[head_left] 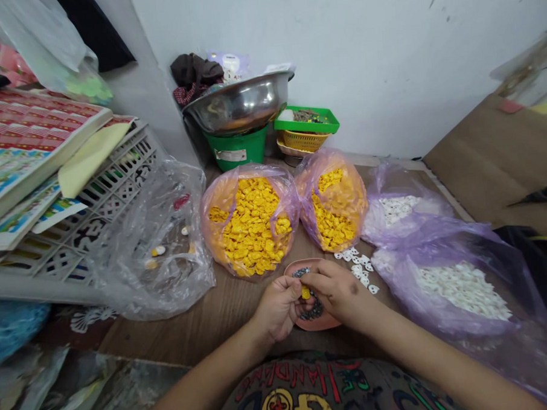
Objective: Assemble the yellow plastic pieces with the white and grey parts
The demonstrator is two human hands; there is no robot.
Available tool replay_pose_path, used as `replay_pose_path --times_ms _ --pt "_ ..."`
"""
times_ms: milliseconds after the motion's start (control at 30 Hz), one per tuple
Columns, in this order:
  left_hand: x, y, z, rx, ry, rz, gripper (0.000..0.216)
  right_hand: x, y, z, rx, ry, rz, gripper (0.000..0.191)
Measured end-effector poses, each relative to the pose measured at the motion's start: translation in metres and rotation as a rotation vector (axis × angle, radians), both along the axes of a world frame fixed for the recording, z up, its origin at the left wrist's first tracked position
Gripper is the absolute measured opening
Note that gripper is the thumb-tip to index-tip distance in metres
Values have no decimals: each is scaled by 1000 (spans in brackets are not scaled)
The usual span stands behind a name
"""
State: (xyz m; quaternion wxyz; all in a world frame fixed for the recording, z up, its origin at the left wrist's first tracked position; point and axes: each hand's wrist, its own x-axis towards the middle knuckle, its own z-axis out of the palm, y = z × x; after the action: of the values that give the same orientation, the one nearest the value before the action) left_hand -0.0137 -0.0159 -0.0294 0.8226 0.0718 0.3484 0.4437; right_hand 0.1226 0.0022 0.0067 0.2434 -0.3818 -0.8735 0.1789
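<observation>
Both hands meet over a pink dish of small dark metallic pieces. My left hand is closed on a small yellow plastic piece. Its thumb and fingers press round the left side of the piece. From the right, my right hand pinches at the same piece, with the fingertips of both hands close together. Whether a dark bit is also between the fingers is hidden. Just behind the dish stand two purple bags, the left bag and the right bag, filled with similar yellow pieces.
Several flat white pieces lie right of the dish. Purple bags of white pieces stand farther right. A clear plastic bag with a few finished-looking bits and a grey crate are at left. A metal bowl rests on a green tub.
</observation>
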Motion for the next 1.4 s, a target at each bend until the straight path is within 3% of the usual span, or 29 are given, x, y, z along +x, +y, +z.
replay_pose_path --times_ms 133,267,467,567,633,800,933,1033,1133,1267,1400 --pt "0 0 -3 -39 -23 22 34 5 6 -4 -155 45 22 31" --pt "-2 2 -3 -16 -53 51 31 6 9 -3 -227 191 -47 30" --pt "-3 2 -3 -2 -80 52 28 5 8 0 -350 316 -339 7" --pt "-3 2 -2 19 -88 66 29 6 7 -2 -492 408 -442 10" --pt "-2 2 -1 36 -81 71 30 7 7 -4 -515 438 -441 9" --pt "-2 3 0 56 -34 101 29 4 3 -8 -348 420 -367 18" --pt "0 3 0 72 9 135 29 -2 -2 -9 -342 397 -409 19" --pt "0 3 -1 99 38 169 29 -3 -2 -8 -351 398 -314 17" --pt "0 3 0 106 49 200 28 -3 -1 -9 -396 462 -245 16" --pt "0 4 3 108 56 218 29 -8 -2 -17 -553 639 -339 6" --pt "0 4 4 112 56 213 29 -13 -2 -22 -773 829 -430 21"
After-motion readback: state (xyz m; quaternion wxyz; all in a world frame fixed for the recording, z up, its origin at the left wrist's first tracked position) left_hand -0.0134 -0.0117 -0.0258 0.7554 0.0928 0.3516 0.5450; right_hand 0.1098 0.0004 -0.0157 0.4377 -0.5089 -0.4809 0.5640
